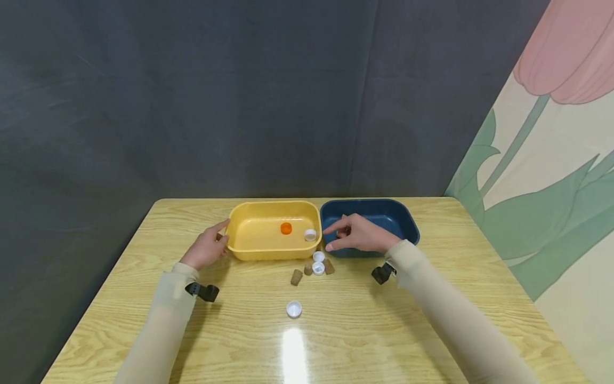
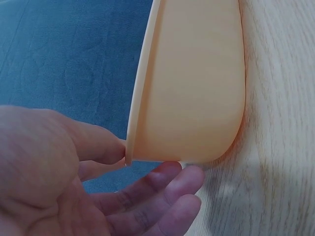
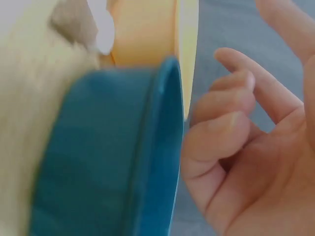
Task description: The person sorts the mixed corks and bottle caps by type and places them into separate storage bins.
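Note:
My left hand (image 1: 206, 248) holds the left rim of a yellow plastic basin (image 1: 268, 255). In the left wrist view, thumb and index finger meet the rim, and the other fingers touch the wall just under it. Inside the basin are an orange cap (image 1: 286, 229) and a white cap (image 1: 310, 235). My right hand (image 1: 362, 233) hovers over the near left part of a dark blue basin (image 1: 384, 207). Its index finger and thumb stretch apart toward the yellow basin, while the other fingers curl loosely, with nothing seen in them.
Near the basins' meeting corner lie white caps (image 1: 318, 268) and several brown corks (image 1: 297, 277). Another white cap (image 1: 294, 309) lies nearer on the wooden table (image 1: 240, 330). A dark curtain (image 1: 240, 106) hangs behind; a flower-patterned wall (image 1: 566, 176) stands at right.

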`<state>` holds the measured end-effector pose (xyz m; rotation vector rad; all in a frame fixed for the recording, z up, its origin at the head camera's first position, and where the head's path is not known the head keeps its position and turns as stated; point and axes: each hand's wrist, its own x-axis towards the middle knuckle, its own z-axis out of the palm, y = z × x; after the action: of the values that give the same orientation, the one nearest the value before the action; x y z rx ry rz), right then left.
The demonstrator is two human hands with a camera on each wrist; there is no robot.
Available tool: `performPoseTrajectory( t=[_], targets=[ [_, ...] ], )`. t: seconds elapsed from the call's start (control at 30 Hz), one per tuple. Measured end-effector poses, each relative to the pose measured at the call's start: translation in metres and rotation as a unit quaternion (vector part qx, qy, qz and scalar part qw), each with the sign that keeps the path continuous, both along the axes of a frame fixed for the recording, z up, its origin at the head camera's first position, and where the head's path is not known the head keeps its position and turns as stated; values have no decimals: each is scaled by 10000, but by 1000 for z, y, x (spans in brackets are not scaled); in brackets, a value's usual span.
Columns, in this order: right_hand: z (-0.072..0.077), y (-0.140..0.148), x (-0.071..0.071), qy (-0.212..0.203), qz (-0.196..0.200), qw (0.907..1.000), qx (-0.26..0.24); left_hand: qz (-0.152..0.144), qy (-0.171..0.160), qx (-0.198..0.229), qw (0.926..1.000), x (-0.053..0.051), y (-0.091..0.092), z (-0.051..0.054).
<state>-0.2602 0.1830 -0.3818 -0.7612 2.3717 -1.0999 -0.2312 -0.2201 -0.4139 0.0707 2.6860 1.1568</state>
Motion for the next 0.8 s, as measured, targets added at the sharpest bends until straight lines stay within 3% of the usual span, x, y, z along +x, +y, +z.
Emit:
performPoseTrajectory(
  t=[0.33, 0.43, 0.67, 0.8],
  targets=[
    [-23, -27, 33, -202, 530, 9980, -262, -9, 58, 23, 10000, 2, 0, 1],
    [-33, -34, 39, -116, 423, 9987, -264, -26, 85, 31, 10000, 2, 1, 2],
    [-59, -46, 45, 525, -123, 9985, 8, 27, 47, -18, 10000, 1, 2, 1],
    [-66, -51, 45, 671, -329, 9972, 101, 58, 19, -9, 10000, 1, 2, 0]
  ],
)
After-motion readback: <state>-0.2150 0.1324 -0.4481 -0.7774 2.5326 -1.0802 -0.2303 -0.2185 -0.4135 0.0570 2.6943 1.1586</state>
